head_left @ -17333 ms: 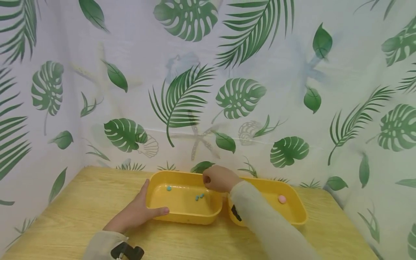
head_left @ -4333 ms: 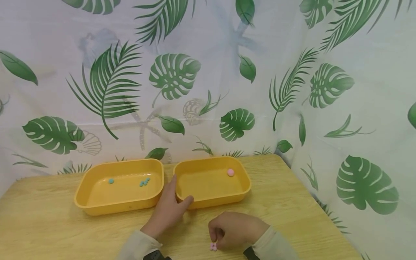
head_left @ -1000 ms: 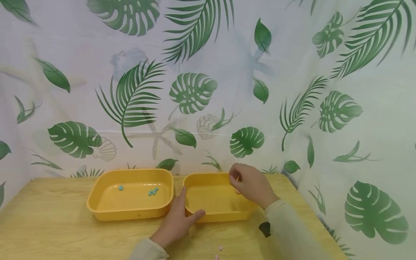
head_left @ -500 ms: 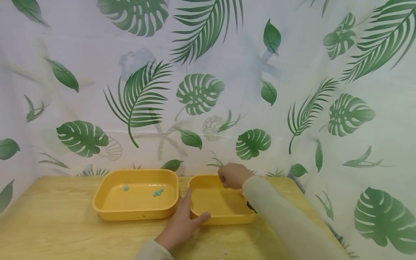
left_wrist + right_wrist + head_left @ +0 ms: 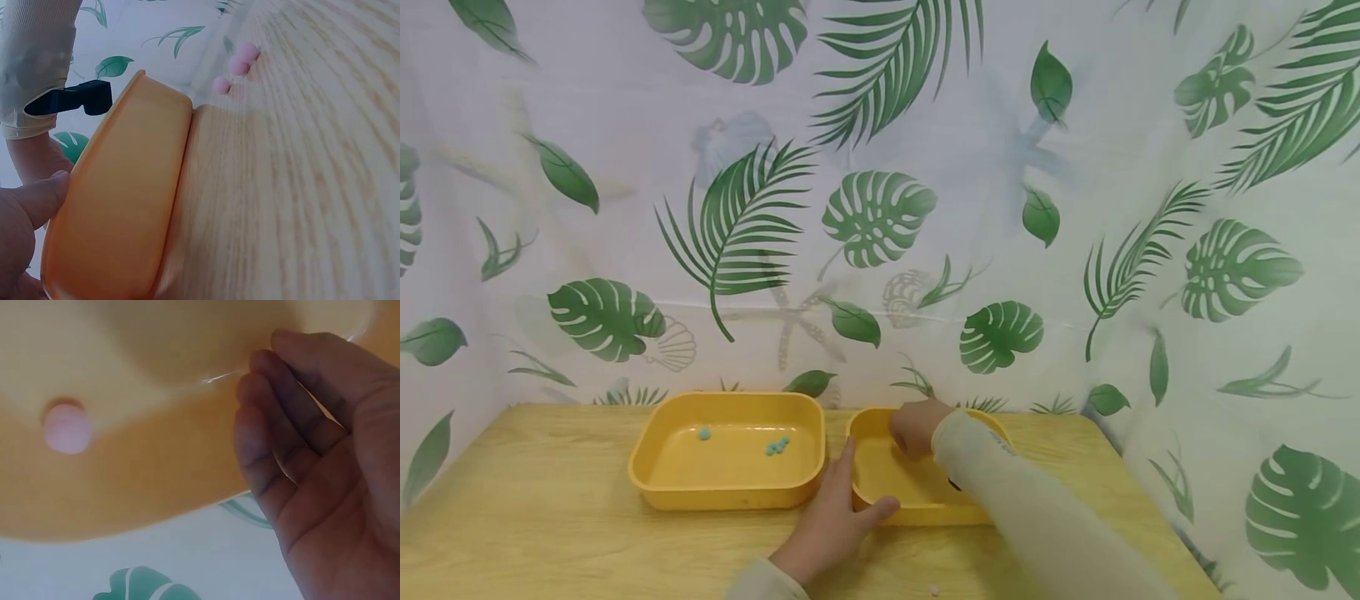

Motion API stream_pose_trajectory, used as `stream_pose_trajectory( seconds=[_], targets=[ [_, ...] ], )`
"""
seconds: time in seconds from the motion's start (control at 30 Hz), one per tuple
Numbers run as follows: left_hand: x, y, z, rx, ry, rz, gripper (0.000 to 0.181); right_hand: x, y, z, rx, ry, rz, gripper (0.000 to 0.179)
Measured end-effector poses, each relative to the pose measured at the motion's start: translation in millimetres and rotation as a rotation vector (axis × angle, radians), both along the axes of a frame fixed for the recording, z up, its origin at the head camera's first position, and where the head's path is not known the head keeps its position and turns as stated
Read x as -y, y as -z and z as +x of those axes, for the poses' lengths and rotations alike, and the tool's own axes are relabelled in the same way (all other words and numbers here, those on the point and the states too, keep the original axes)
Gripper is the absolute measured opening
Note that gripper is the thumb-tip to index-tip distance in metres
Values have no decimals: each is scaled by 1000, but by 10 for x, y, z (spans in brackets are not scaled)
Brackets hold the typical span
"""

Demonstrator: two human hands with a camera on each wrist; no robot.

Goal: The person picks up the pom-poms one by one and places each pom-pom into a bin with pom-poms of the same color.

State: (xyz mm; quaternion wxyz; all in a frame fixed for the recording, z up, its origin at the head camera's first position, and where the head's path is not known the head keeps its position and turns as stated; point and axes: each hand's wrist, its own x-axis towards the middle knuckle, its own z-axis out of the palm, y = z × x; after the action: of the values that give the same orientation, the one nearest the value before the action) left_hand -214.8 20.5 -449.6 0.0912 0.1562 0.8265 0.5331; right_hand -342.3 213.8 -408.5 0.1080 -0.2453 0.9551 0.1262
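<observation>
My left hand (image 5: 831, 525) holds the near left corner of the right-hand yellow tray (image 5: 917, 516), fingers along its side and thumb at the front rim. In the left wrist view that thumb meets the edge of the tray (image 5: 119, 181). My right hand (image 5: 913, 429) is low inside this tray, towards its back left. Seen from the right wrist, the fingers of the hand (image 5: 325, 425) are bent with tips gathered; whatever lies between them is hidden. A larger pink ball (image 5: 67, 428) lies in the tray, apart from the fingers. Three small pink balls (image 5: 239, 66) sit on the table.
A second yellow tray (image 5: 722, 496) stands close on the left. Inside it are a larger blue ball (image 5: 703, 434) and several small blue balls (image 5: 777, 447). A leaf-patterned cloth (image 5: 880, 350) hangs behind the wooden table (image 5: 572, 533).
The right hand has gone from the pink balls on the table to above the right tray, then left and down into it. The left hand moved earlier from the left tray to the right one.
</observation>
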Motion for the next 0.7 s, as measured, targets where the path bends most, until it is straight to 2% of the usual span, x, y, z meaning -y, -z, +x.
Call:
stream_pose_trajectory(
  seconds=[0.23, 0.4, 0.53, 0.63, 0.7],
  targets=[
    [-24, 27, 1, 15, 2, -4, 113, -45, 127, 17, -26, -59, 44, 31],
    [-25, 23, 11, 17, 2, -4, 113, -55, 135, 37, -13, -74, 64, 31],
    [-18, 0, 21, 16, -2, -1, 113, -59, -44, 94, 54, -10, -35, 20],
    [-13, -15, 19, 4, 0, 4, 112, -106, -265, 203, 108, 50, -189, 11],
    [-12, -22, 17, -6, 0, 6, 112, -169, -394, 313, 113, 64, -281, 10]
  ],
)
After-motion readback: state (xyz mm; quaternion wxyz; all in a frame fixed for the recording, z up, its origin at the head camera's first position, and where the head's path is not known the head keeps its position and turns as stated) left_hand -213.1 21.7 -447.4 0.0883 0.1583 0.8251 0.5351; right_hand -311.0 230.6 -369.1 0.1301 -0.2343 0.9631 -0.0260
